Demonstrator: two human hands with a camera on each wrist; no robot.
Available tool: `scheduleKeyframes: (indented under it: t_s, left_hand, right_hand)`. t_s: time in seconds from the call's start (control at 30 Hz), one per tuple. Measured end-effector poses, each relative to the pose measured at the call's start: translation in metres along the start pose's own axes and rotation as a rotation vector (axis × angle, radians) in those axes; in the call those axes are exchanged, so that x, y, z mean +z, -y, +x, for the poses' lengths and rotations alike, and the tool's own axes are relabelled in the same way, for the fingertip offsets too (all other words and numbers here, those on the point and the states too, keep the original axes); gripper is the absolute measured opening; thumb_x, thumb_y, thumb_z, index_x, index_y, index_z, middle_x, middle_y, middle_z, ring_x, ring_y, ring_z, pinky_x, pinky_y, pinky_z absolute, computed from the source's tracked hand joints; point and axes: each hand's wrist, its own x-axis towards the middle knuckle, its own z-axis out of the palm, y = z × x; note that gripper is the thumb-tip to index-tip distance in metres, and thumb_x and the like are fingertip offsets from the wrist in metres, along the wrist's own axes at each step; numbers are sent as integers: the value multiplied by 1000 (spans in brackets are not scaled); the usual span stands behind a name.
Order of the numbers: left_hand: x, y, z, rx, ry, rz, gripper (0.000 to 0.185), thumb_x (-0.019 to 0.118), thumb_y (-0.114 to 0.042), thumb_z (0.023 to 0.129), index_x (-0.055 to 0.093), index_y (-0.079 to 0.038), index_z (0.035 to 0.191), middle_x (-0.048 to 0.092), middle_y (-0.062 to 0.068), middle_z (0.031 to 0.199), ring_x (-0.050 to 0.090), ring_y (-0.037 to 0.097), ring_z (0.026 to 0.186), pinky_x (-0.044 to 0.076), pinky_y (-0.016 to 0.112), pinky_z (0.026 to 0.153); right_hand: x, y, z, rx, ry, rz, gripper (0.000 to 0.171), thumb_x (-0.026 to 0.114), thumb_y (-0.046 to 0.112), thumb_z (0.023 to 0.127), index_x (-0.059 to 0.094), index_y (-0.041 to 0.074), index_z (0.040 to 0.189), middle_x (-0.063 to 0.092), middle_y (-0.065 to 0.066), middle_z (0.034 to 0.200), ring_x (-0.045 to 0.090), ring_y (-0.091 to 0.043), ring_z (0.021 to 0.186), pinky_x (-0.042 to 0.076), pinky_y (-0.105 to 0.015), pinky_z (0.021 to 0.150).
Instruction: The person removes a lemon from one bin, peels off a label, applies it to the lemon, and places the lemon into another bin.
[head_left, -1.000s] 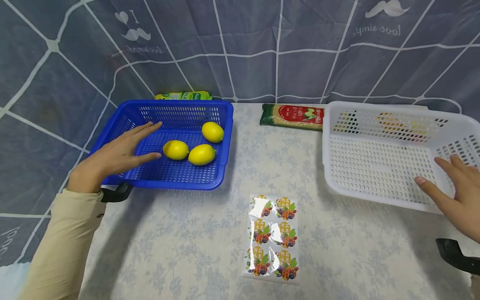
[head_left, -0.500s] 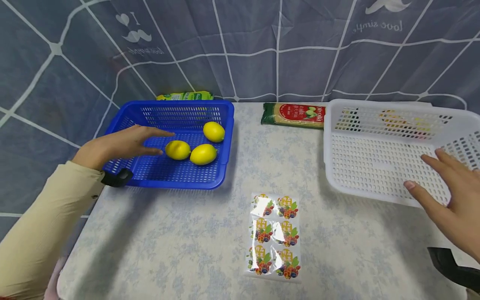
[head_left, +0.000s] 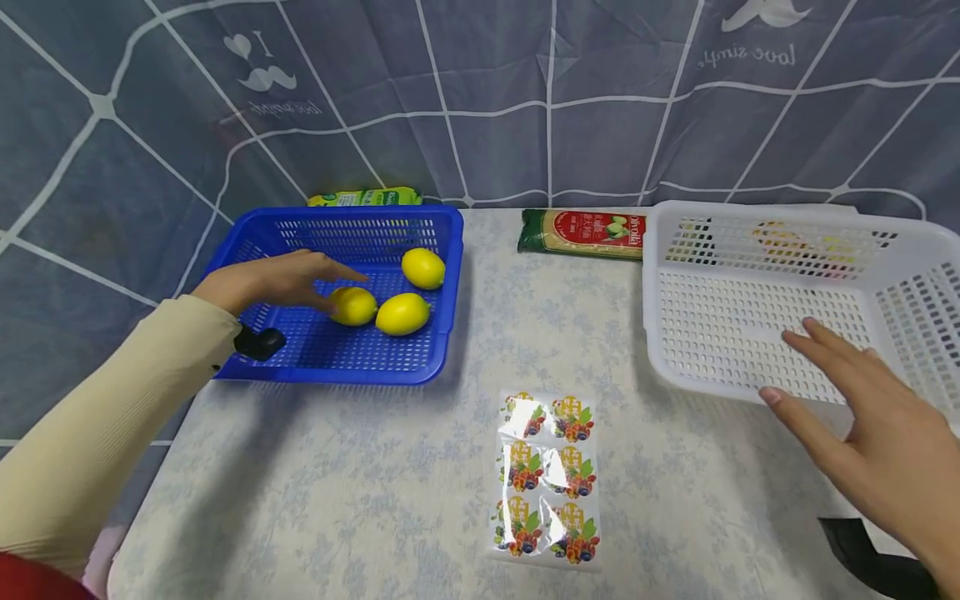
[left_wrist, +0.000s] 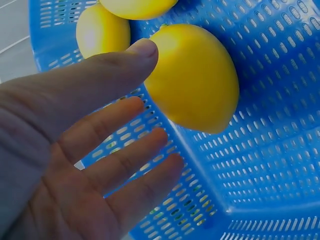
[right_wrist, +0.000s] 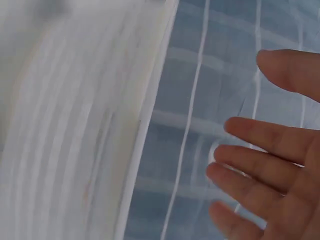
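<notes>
Well, left hand (head_left: 288, 279): fingers loosely extended and apart, reaching over the blue basket, thumb right by the nearest lemon; whether it touches, I cannot tell.
Nearest lemon (head_left: 355, 307): smooth, yellow, oval, lying on the basket's perforated floor beside the other two.
Front lemon (head_left: 402, 314): glossy, plump, tapering to a small nub at one end.
Back lemon (head_left: 423, 268): equally rounded, close to the right wall.
Blue basket (head_left: 360, 375): plastic, rectangular with rounded corners, slotted walls, thick smooth rim.
Right hand (head_left: 873, 425): fingers spread, thumb held away, hovering around the front rim of the white basket.
White basket (head_left: 757, 337): pale plastic, its floor dotted with rows of small holes.
Sticker sheet (head_left: 546, 483): flat, shiny, six fruit designs in two columns.
Tablecloth (head_left: 360, 483): pale, with a faint bluish floral print.
Long packet (head_left: 581, 232): green and red, glossy, beside the white basket.
Curtain (head_left: 495, 83): creased grey-blue fabric crossed by white lines.
</notes>
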Motion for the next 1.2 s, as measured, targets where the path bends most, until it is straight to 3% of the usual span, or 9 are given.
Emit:
scheduleKeyframes:
  t_s: [0.13, 0.23, 0.3, 0.43, 0.53, 0.67, 0.83, 1.0, 1.2]
  left_hand:
    - [0, -2, 7, -26, 45, -32, 55, 69, -8, 91, 51, -6, 143, 50, 22, 142, 42, 44, 132, 33, 62, 106]
    - [2, -2, 10, -44, 68, -52, 54, 67, -6, 92, 50, -7, 143, 48, 24, 143, 40, 46, 132, 33, 63, 106]
    - [4, -1, 11, -55, 74, -58, 53, 67, -5, 92, 50, -7, 143, 47, 25, 143, 39, 47, 132, 33, 63, 106]
    - [5, 0, 13, -56, 65, -53, 54, 67, -3, 91, 51, -6, 143, 48, 25, 142, 40, 47, 131, 34, 63, 105]
    - [6, 1, 14, -41, 75, -47, 54, 68, -3, 91, 51, -3, 142, 48, 26, 141, 41, 48, 130, 35, 63, 104]
    - [9, 3, 18, -28, 86, -45, 53, 69, -3, 90, 52, -1, 140, 49, 27, 140, 41, 48, 129, 34, 63, 104]
    - [11, 3, 21, -36, 70, -48, 51, 67, 2, 89, 54, -2, 138, 51, 25, 138, 44, 46, 127, 36, 62, 103]
    - [12, 5, 22, -24, 62, -50, 49, 65, 6, 89, 55, -2, 137, 53, 24, 136, 47, 44, 124, 40, 61, 100]
    - [13, 7, 21, 5, 47, -51, 50, 66, 7, 87, 56, -1, 135, 55, 24, 134, 49, 44, 122, 41, 60, 99]
  right_hand:
    - [15, 47, -4, -146, -42, 194, 58, 77, 18, 86, 56, 17, 140, 55, -6, 141, 55, -25, 124, 45, -35, 100]
    - [37, 84, 1, -214, 62, 467, 57, 76, 14, 87, 55, 23, 139, 63, 2, 131, 58, -7, 119, 38, -12, 100]
    - [54, 106, 8, -170, 210, 652, 57, 72, 19, 91, 50, 23, 143, 62, 2, 131, 61, -11, 116, 45, -17, 96]
    - [90, 137, 35, 26, 482, 933, 62, 63, 31, 97, 35, 20, 151, 55, -5, 139, 60, -20, 119, 52, -31, 93]
    - [117, 156, 58, 154, 584, 1101, 61, 59, 23, 100, 30, 10, 152, 53, -16, 140, 59, -28, 121, 52, -35, 93]
    - [142, 172, 78, 263, 656, 1274, 54, 54, 11, 101, 33, -4, 149, 56, -28, 133, 59, -34, 119, 52, -31, 91]
    - [150, 186, 87, 298, 683, 1343, 56, 57, 14, 100, 35, -12, 144, 63, -26, 122, 66, -32, 109, 55, -30, 85]
    - [148, 198, 89, 305, 676, 1304, 53, 60, 9, 98, 39, -12, 142, 66, -25, 117, 69, -33, 100, 57, -31, 80]
    - [150, 204, 92, 378, 647, 1276, 47, 63, 0, 94, 46, -13, 136, 69, -24, 110, 71, -33, 93, 58, -30, 76]
